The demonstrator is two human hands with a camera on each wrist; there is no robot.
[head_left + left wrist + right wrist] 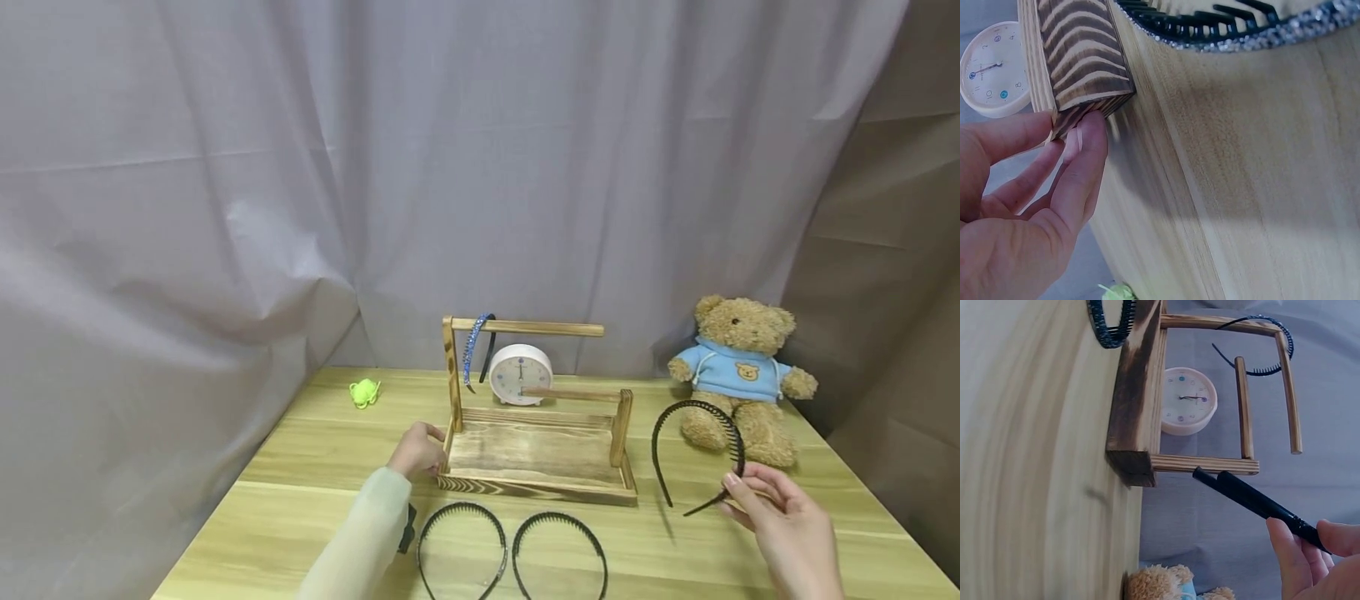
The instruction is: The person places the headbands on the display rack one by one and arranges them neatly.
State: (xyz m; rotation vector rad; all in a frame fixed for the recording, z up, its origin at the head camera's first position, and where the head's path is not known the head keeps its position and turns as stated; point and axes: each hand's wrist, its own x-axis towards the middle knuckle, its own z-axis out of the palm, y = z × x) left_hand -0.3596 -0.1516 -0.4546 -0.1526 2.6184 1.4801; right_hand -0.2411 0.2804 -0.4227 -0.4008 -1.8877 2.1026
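My left hand (417, 450) holds the left front corner of a wooden rack (537, 490), with thumb and fingers pinching its edge in the left wrist view. The rack has a tray base, a tall post with an upper bar and a shorter post with a lower bar. A blue glittery headband (472, 352) hangs on the upper bar near the tall post. On the right, my right hand (787, 521) pinches one end of a black toothed headband (697, 403), raised above the table. Two more headbands, a silver-glitter one (501, 572) and a dark one (600, 546), lie before the rack.
Behind the rack stands a white round clock (521, 375). A teddy bear (738, 367) in a blue hoodie sits at the right, close behind the raised headband. A bright green small object (364, 393) lies at the back left. Grey curtain (480, 167) hangs behind the table.
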